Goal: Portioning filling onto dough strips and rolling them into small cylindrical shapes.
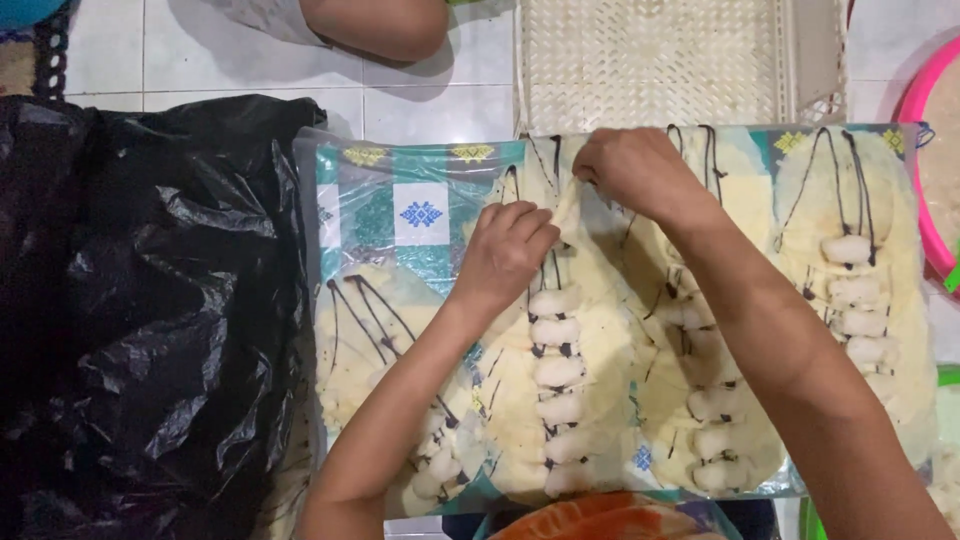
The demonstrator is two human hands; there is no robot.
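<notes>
A thin, pale yellow round sheet of dough (590,350), dressed with a column of white banana slices (556,370) and dark chocolate lines, is being handled on a clear plastic sheet (380,200) spread over a patterned teal cloth on the white tiled floor (420,110). The far edge of this dough sheet is pinched between the closed fingers (592,168) of the right hand (640,175), near the top of the plastic. The left hand (505,250) is laid just beside it with its fingers curled narrow against the dough, at the head of the banana column. Similar topped dough rounds are seen to either side, touching or overlapping one another. A crumpled black plastic bag (150,300) is spread at the left, a white woven plastic tray (670,60) lies beyond the dough, and a pink round basin (925,130) is partly visible at the right edge. Another person's knee (375,25) is seen at the top.
</notes>
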